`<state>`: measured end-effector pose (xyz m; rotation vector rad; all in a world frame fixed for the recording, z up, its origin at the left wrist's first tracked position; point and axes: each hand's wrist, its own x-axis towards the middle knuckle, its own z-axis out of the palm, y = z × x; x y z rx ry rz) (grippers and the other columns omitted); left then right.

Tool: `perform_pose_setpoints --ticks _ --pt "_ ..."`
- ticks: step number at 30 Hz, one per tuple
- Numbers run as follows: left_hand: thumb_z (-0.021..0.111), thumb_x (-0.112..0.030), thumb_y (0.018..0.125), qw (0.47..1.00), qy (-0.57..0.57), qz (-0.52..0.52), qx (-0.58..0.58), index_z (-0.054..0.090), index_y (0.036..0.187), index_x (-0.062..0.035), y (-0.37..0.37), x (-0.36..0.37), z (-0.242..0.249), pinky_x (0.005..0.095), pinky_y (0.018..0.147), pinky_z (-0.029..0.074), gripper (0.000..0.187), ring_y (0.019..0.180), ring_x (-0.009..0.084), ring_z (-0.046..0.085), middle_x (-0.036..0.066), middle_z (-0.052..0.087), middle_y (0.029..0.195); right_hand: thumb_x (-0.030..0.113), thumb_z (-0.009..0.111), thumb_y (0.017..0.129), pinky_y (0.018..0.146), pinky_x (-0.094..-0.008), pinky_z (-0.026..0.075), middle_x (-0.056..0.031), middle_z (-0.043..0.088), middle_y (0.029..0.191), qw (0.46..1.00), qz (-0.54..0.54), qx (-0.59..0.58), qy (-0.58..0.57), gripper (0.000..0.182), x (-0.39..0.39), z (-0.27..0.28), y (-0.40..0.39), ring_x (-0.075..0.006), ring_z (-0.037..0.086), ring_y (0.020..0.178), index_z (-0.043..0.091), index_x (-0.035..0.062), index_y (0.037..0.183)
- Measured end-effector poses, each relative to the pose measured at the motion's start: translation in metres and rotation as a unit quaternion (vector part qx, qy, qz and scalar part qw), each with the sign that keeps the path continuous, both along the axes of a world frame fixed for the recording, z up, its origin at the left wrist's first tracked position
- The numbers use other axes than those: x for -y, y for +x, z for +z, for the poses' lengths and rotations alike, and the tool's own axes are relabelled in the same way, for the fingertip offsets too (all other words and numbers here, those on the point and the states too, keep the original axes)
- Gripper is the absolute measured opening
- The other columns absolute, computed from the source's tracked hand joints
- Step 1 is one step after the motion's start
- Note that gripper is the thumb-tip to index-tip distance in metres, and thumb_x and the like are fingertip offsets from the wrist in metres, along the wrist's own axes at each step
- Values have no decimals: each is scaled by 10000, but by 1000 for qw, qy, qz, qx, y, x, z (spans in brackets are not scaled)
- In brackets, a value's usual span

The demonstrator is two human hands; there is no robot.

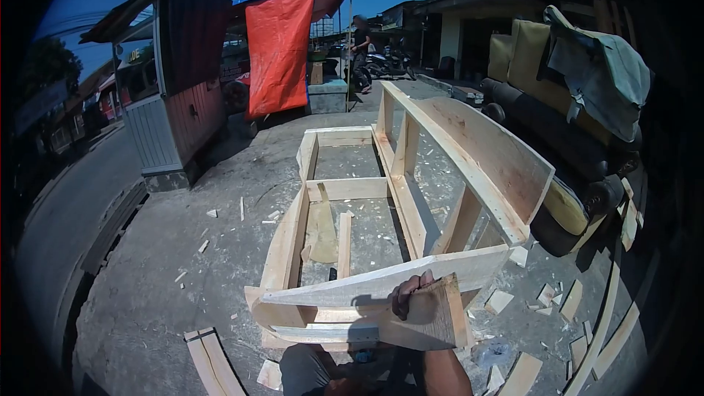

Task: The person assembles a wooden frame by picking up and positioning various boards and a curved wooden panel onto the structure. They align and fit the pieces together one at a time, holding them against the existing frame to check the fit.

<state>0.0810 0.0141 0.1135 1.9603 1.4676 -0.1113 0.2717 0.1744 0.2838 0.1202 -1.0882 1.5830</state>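
So the short board (433, 315) is gripped by the right hand (412, 295) at about 5 o'clock, fingers curled over its edge, right by the near end of the wooden frame (348, 189) (left hand can't be seen, btw). Orange tarp (279, 55) is hung up at 11 o'clock.

Red-orange tarp (278, 55), lt tan wood frame (440, 148)

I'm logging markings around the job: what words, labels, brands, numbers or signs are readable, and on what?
"DE": on the green sign seen at the roadside stall; any letters before it are unclear.
Lettering on the red surface behind the stall: too blurred to read.
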Motion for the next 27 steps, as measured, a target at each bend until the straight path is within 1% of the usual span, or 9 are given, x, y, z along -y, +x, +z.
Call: perform_pose_setpoints --ticks 1,3,4,7,11,13,16,19,27 --pt "547 -458 898 1000 19 7 13 713 1111 -74 -1 0 5 482 879 507 470 936 324 701 185 722 1084 449 301 1081 482 -337 411 -149 572 666 1000 6 1 1 614 4 5 -3 -216 479 512 669 -22 941" --pt "551 -457 898 1000 21 7 17 712 1121 -81 0 0 6 483 870 510 466 942 327 700 185 721 1091 437 319 1082 486 -331 412 -141 565 657 993 -68 -22 -90 596 17 12 -7 -212 487 519 647 -18 880" --pt "554 -457 898 1000 19 5 14 712 1126 -84 0 1 4 484 865 512 465 946 329 700 185 720 1094 437 319 1082 486 -331 412 -141 565 657 994 -63 -22 -91 596 20 16 -9 -212 487 519 647 -18 880" --pt "560 -455 897 1000 14 -6 8 710 1142 -94 2 -2 2 486 851 517 461 955 334 699 185 717 1105 419 325 1085 491 -329 419 -138 562 650 996 -46 -8 -75 576 16 21 -8 -209 497 523 627 -8 843" --pt "567 -453 896 999 25 -25 -1 708 1157 -104 0 -1 -1 488 837 522 458 965 339 697 186 715 1115 406 336 1085 489 -333 418 -137 554 632 993 -85 82 -11 555 14 11 -3 -212 501 524 613 9 813" --pt "613 -461 875 999 -22 33 11 695 1207 -129 -2 -2 -2 497 836 526 477 1003 354 689 191 706 1148 406 337 1085 489 -333 417 -137 554 632 992 -90 85 -4 552 14 15 -3 -213 501 523 613 11 814" --pt "650 -470 852 998 -19 55 7 693 1230 -149 -2 -2 1 489 863 527 498 1029 367 682 187 707 1151 404 338 1085 488 -333 417 -137 554 630 992 -92 89 1 549 15 18 -2 -214 501 522 614 14 816" --pt "668 -481 834 999 -23 34 35 658 1286 -131 -3 -2 13 489 910 513 572 1075 356 668 189 691 1194 403 340 1084 488 -334 416 -138 553 629 991 -95 97 8 545 14 21 -3 -216 500 520 615 16 818" --pt "669 -484 833 998 -42 34 24 652 1295 -130 -3 -5 7 490 925 506 582 1104 358 654 190 678 1220 400 343 1084 486 -335 415 -138 552 626 989 -98 107 8 535 16 25 -6 -219 498 516 617 23 822"
